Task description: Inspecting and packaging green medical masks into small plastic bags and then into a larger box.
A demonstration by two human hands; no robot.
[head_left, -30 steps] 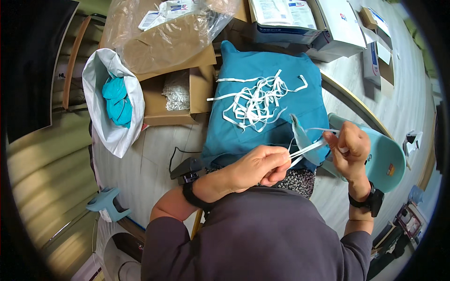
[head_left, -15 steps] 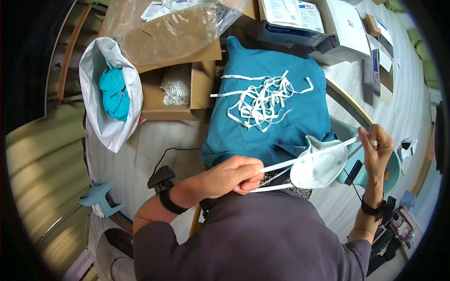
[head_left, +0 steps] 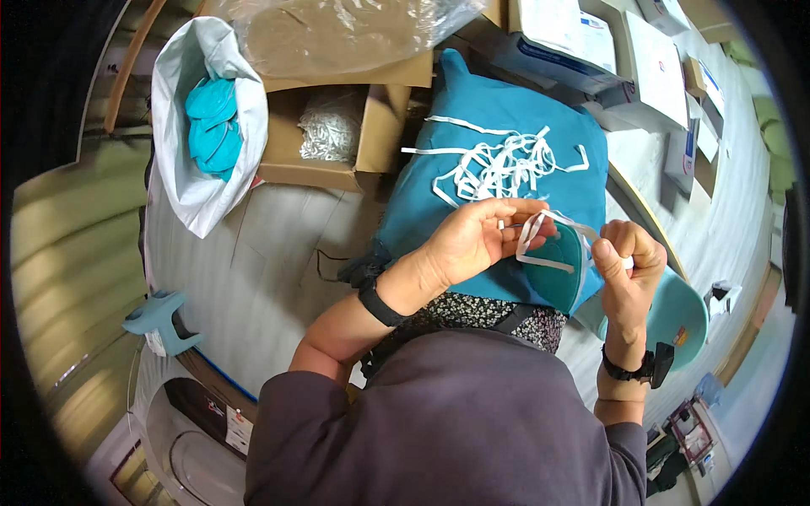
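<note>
You're at a small assembly or packing workbench, more workshop than home. Evidence: a teal cloth [head_left: 515, 143] spread as a work surface with a heap of loose white elastic strips [head_left: 506, 164] on it; an open cardboard box [head_left: 337, 135] holding a clear bag of small white parts; a white plastic bag [head_left: 198, 160] stuffed with identical teal mask cups [head_left: 211, 126]; more cartons and flat boxes [head_left: 591, 51] stacked along the table's far edge; crumpled clear plastic wrap [head_left: 337, 29] over another carton. Batches of the same item, bulk supplies and packaging everywhere: piecework production, hand-done, at a cluttered table [head_left: 253, 253].
</note>
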